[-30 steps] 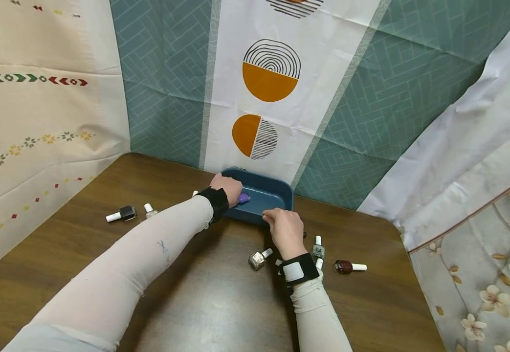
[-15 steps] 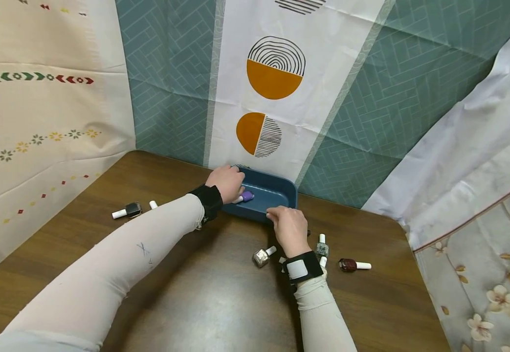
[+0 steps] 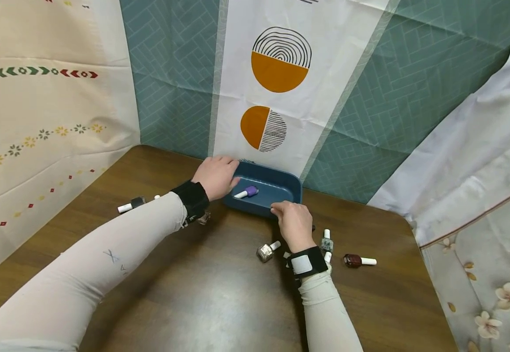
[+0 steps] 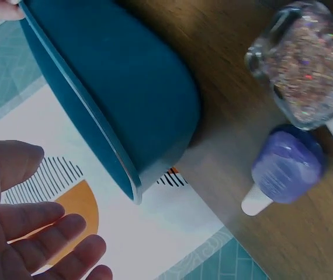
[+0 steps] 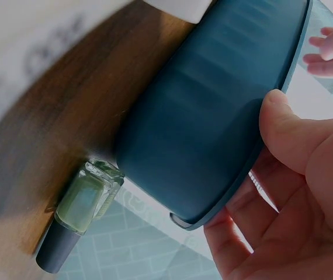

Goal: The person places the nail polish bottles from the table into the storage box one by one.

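Observation:
A blue plastic tray (image 3: 277, 194) stands at the back of the table, with a white-capped purple nail polish bottle (image 3: 251, 191) lying inside it. My right hand (image 3: 295, 224) pinches the tray's near rim; in the right wrist view the thumb is on the outer wall and the fingers pass behind the rim. Beside the tray's left end is my left hand (image 3: 216, 178), fingers loosely bent and holding nothing. The left wrist view shows it apart from the tray wall (image 4: 125, 76), with another purple polish bottle (image 4: 289, 166) and a glitter bottle (image 4: 312, 70) on the table nearby.
Gold glitter polish (image 3: 265, 252) lies before the tray. To the right are a speckled bottle (image 3: 327, 244) and a dark red one (image 3: 352, 260); a black one (image 3: 138, 202) lies left. A black-capped green bottle (image 5: 85, 198) is close to the tray. Patterned cloths hang behind.
My left hand has let go of the purple nail polish bottle, leaving it in the tray, and has drawn back left past the tray's edge. The right hand keeps its hold on the rim.

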Demonstrator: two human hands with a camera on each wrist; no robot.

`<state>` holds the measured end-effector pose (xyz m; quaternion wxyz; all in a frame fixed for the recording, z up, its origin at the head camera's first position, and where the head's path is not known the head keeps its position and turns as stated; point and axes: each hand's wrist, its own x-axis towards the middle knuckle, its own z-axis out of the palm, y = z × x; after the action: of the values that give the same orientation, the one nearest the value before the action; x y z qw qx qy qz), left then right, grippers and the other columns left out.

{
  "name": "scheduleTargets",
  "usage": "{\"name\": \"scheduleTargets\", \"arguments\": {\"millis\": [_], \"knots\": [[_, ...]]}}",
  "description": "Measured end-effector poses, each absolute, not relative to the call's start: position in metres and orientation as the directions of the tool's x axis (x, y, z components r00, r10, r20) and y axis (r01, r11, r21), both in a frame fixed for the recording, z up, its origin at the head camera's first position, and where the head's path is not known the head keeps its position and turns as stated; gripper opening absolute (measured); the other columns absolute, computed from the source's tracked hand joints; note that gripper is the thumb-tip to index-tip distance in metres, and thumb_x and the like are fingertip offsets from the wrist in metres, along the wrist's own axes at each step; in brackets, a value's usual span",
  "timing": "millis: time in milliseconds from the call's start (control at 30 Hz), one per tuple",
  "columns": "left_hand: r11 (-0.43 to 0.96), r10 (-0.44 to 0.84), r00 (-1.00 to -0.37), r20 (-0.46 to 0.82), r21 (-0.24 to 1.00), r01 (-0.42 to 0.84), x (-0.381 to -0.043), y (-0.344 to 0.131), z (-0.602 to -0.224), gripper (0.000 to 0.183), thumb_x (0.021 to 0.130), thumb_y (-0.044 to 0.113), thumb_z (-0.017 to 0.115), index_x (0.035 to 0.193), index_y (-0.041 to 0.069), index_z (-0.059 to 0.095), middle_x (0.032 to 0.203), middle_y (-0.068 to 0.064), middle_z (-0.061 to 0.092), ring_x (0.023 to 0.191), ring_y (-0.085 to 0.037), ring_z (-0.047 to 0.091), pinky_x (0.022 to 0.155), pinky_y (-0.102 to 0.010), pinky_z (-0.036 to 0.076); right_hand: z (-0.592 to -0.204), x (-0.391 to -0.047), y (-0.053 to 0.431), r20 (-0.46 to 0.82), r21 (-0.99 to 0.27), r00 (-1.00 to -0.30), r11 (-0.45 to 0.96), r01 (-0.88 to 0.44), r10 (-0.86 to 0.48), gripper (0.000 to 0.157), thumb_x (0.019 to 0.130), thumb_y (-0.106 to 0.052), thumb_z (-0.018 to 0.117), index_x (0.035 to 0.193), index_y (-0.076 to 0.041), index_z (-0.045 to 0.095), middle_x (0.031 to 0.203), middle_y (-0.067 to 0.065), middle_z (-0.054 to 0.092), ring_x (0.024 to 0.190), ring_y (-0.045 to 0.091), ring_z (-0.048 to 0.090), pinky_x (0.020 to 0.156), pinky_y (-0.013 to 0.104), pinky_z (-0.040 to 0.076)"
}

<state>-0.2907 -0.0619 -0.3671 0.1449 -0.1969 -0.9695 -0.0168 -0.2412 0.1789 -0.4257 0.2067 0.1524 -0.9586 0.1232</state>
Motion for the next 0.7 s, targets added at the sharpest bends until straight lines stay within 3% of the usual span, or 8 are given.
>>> {"name": "scheduleTargets", "arguments": {"millis": [167, 700], "knots": [[0.916, 0.387, -0.870, 0.305, -0.016, 0.402, -0.282, -0.074, -0.370, 0.053, 0.090, 0.040, 0.057, 0.133, 0.009, 0.050, 0.129, -0.011, 0.055, 0.119, -0.031, 0.050, 0.100, -0.047, 0.041, -0.426, -0.243, 0.179, 0.426, -0.175, -0.873, 0.925, -0.337, -0.238, 0.014, 0.086, -0.027, 0.066, 0.098, -0.024, 0.074, 0.088, -0.004, 0.074, 0.081, 0.019, 0.068, 0.082, 0.041, 0.050], [0.863, 0.476, -0.787, 0.393, -0.037, 0.503, -0.249, -0.099, -0.382, 0.043, 0.090, 0.031, 0.059, 0.125, 0.006, 0.055, 0.119, -0.011, 0.060, 0.109, -0.030, 0.054, 0.096, -0.042, 0.044, -0.423, -0.243, 0.179, 0.414, -0.180, -0.878, 0.923, -0.339, -0.242, 0.015, 0.088, -0.025, 0.065, 0.098, -0.022, 0.074, 0.089, -0.003, 0.074, 0.083, 0.019, 0.068, 0.083, 0.040, 0.050]]}}
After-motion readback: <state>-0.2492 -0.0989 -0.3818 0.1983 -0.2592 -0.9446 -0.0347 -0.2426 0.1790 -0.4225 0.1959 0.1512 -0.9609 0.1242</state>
